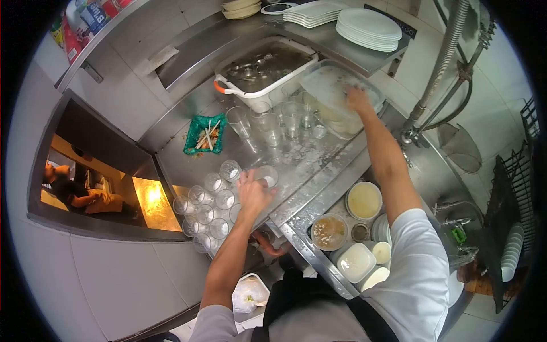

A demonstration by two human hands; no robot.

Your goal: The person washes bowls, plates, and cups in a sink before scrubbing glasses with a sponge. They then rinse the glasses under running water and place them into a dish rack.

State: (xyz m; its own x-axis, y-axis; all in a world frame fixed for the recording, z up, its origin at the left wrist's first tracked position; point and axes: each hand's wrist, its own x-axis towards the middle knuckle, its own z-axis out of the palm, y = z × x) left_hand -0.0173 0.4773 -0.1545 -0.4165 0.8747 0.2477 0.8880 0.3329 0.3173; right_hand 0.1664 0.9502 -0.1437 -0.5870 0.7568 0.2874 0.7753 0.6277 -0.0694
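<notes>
My left hand (253, 194) grips a clear drinking glass (266, 175) on the steel counter (188, 165), beside a cluster of several upturned glasses (208, 208). My right hand (359, 100) reaches far forward and rests on a clear plastic tub (333, 85) at the back of the counter; whether it grips the tub I cannot tell. Between the two hands stand several upright glasses (273, 122).
A white tub with an orange handle (262, 68) holds water and glassware. A green basket (205, 134) has chopsticks. The sink (356, 233) holds bowls and containers. White plates (367, 28) are stacked behind. A spray hose (441, 62) hangs right. A person (85, 196) shows through the hatch.
</notes>
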